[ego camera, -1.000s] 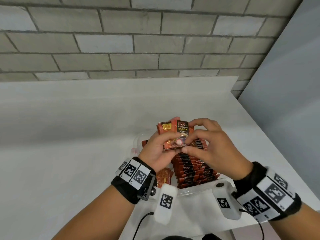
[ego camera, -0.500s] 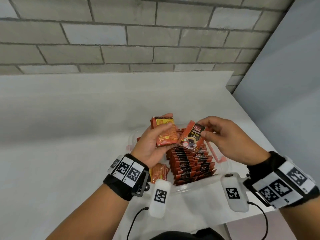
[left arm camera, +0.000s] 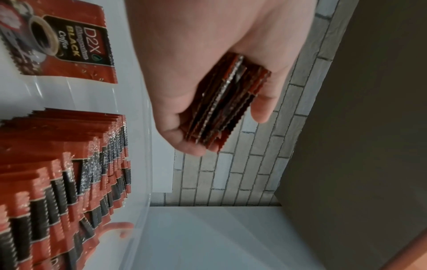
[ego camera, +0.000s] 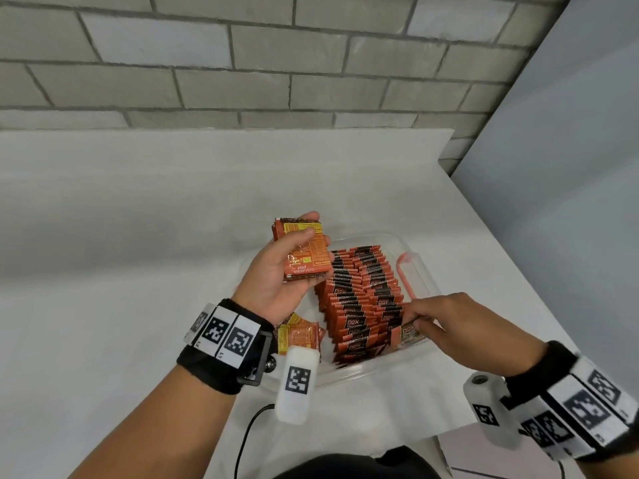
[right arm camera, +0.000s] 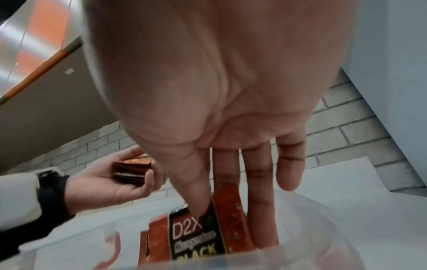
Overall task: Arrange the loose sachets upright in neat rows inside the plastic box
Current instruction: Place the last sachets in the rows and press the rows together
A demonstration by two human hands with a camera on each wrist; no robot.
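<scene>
Sachets (ego camera: 363, 299) stand in rows inside the plastic box (ego camera: 420, 271) on the desk (ego camera: 138, 271). My left hand (ego camera: 276, 274) grips a stack (ego camera: 304, 250) (fingers curled); my right hand (ego camera: 446, 326) pinches one sachet (ego camera: 408, 335) at the rows' near right end.

The plastic box (ego camera: 420, 271) sits on the table (ego camera: 138, 236), near its right edge, before the brick wall (ego camera: 242, 63). Inside it, rows of upright sachets (ego camera: 363, 299) fill the middle. A few loose sachets (ego camera: 299, 335) lie at the box's near left, seemingly inside it. A held stack (ego camera: 304, 252) hangs over the box's left side, and one sachet (ego camera: 406, 335) stands at the rows' near right end.
</scene>
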